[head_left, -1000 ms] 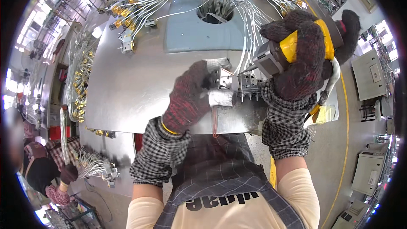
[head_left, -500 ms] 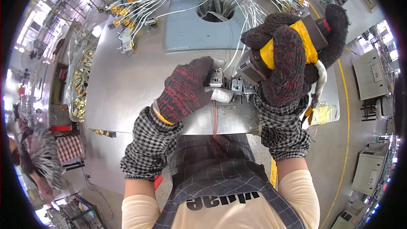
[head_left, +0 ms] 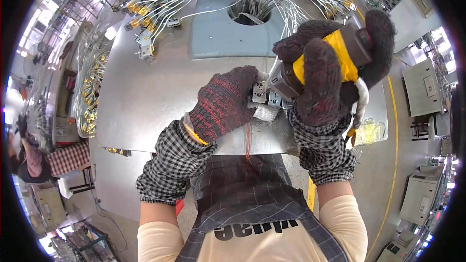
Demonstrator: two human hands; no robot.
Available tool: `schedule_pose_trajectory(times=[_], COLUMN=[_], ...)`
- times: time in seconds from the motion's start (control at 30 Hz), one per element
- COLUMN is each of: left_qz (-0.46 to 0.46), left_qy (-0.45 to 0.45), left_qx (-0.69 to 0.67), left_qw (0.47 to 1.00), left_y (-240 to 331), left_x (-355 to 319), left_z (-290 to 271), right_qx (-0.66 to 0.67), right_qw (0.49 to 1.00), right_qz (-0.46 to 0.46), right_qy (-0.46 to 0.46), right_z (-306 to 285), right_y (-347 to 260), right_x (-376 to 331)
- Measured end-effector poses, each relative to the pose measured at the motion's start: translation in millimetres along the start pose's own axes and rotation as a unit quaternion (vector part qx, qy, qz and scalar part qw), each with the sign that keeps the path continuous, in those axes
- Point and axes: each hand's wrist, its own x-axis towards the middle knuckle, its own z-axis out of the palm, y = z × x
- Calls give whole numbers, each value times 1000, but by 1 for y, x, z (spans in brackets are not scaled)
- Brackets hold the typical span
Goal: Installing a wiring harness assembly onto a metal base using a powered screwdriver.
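My left hand (head_left: 227,101), in a dark knitted glove with red flecks, is closed on a small silver metal box (head_left: 259,91) with holes in its face. Pale tape wraps the thumb and fingertip beside that box. A dark, boxy corded tool (head_left: 287,81) with yellow tape round its body is gripped in my right hand (head_left: 323,80), also gloved. The tool's near end is just right of the silver box. Another small metal box (head_left: 274,99) sits low between my hands, partly hidden. Reddish wires (head_left: 248,140) run down over the table edge below.
The metal table (head_left: 141,102) carries a blue-grey plate (head_left: 213,36) with a round hole, where white wires gather. Several yellow-tipped wire ends (head_left: 141,14) fan out at the back. At the far left a person (head_left: 34,157) sits. Grey cabinets (head_left: 422,196) stand right.
My left hand has moved slightly right with the silver box, closer to the tool. My right hand and tool have shifted slightly left. The person at far left has changed posture.
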Motion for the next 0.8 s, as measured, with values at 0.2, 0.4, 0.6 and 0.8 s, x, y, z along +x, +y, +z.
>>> schedule_pose_trajectory(times=[0.2, 0.4, 0.6, 0.8], left_qz=[111, -60, -47, -81], left_qy=[159, 69, -45, 244], left_qx=[-37, 398, 119, 274], left_qw=[980, 913, 991, 927], left_y=[-63, -123, -64, -57], left_x=[39, 106, 59, -1], left_z=[-17, -30, -53, -41], right_qx=[-18, -38, -90, -111], right_qw=[999, 999, 995, 993], right_qz=[32, 2, -23, -29], right_qy=[-8, -8, -21, -36], right_z=[7, -4, -8, -15], right_y=[-8, 10, 6, 13], right_x=[-10, -10, -7, -2])
